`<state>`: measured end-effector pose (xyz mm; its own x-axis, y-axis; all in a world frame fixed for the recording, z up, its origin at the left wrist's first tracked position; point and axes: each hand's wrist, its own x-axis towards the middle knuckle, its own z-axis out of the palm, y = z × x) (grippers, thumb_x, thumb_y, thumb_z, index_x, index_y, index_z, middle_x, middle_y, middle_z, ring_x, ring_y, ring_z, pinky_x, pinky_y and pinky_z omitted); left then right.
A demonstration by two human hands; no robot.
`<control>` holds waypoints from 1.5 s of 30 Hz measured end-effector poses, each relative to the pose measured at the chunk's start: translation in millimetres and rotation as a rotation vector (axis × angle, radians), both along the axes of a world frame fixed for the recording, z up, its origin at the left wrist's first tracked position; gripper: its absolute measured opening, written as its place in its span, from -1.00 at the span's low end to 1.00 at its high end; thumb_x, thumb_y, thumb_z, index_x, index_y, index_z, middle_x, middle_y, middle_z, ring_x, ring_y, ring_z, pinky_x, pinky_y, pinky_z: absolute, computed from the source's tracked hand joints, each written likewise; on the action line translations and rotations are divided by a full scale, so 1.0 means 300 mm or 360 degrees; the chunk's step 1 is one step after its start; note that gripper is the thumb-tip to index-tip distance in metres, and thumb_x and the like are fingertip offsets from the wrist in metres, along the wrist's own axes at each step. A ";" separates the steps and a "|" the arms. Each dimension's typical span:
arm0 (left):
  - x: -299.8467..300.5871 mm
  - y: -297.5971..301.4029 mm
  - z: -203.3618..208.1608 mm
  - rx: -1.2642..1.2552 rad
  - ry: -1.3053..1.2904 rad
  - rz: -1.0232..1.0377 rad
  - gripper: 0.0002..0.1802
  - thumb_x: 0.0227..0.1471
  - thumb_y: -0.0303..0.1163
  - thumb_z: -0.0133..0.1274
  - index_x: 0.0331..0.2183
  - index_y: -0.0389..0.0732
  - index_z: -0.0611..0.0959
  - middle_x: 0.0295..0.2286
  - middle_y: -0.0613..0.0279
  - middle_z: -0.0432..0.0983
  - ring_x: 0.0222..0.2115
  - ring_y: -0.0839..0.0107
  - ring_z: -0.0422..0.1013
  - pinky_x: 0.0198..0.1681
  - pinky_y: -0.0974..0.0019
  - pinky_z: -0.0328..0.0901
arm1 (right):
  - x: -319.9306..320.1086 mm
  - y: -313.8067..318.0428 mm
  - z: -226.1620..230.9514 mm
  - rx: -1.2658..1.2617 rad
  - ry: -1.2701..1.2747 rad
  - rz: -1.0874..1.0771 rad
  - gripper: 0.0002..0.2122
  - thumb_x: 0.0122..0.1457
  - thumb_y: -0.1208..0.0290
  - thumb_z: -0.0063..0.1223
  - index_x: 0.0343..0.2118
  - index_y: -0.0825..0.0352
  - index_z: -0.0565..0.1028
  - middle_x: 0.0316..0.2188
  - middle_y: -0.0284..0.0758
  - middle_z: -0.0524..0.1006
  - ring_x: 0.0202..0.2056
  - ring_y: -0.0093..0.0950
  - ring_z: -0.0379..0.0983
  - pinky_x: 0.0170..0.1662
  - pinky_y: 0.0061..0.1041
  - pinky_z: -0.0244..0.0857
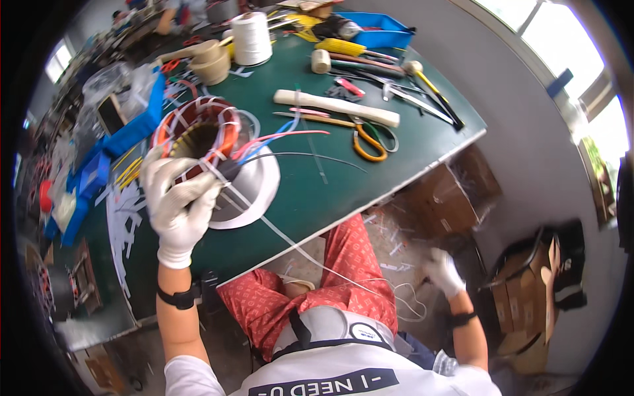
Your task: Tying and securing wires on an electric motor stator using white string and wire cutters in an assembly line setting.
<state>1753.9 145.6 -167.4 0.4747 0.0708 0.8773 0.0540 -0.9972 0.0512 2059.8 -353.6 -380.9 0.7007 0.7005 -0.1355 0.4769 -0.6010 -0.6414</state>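
A motor stator [229,137] with orange-red windings, laced with white cord, sits tilted at the left of the table. My left hand [177,201], in a white glove, has its fingers closed on the stator's near rim. Red, blue and black lead wires [271,137] stick out to the right from the stator. A white cord [290,241] runs from beside my left fingers over the table edge and across my lap, ending in loose loops. My right hand [445,272], also gloved, is off the table at the right; motion blurs its fingers. Under the stator lies a white round piece [269,178].
Scissors [368,144], a pale wooden stick [337,107], a mallet [321,61] and other tools lie on the green table [310,204]. A cord spool [251,41] and tape rolls [211,65] stand behind. Blue bins [137,127] line the left; cardboard boxes [436,204] stand below right.
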 end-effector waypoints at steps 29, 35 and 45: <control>-0.019 0.027 -0.018 -0.0030 -0.0009 0.0041 -0.76 -0.31 -0.32 0.35 -0.44 0.14 0.73 -0.25 0.40 0.57 -0.21 0.32 0.36 0.11 0.01 0.14 | -0.331 0.972 0.606 0.0579 0.0004 0.0879 -0.64 0.14 0.31 0.14 -0.11 0.51 0.51 -0.31 -0.14 0.58 -0.43 -0.45 0.49 -0.31 -0.47 0.36; -0.013 0.020 -0.017 0.0004 -0.0031 0.0041 -0.77 -0.29 -0.34 0.37 -0.43 0.11 0.73 -0.26 0.36 0.58 -0.21 0.30 0.39 0.11 0.03 0.15 | -0.575 1.054 0.439 0.1131 0.1487 0.0798 -0.52 0.21 0.33 0.12 0.14 0.46 0.34 0.00 -0.18 0.47 -0.23 -0.54 0.47 -0.13 -0.51 0.35; 0.000 0.022 -0.032 0.0040 -0.0105 0.0071 -0.78 -0.26 -0.42 0.32 -0.44 0.08 0.70 -0.25 0.37 0.57 -0.19 0.25 0.38 0.13 -0.03 0.14 | -0.501 1.226 0.695 0.1495 0.0718 0.1413 -0.83 0.17 0.37 0.02 -0.27 0.32 0.55 -0.47 -0.24 0.52 -0.38 -0.35 0.50 -0.18 -0.37 0.31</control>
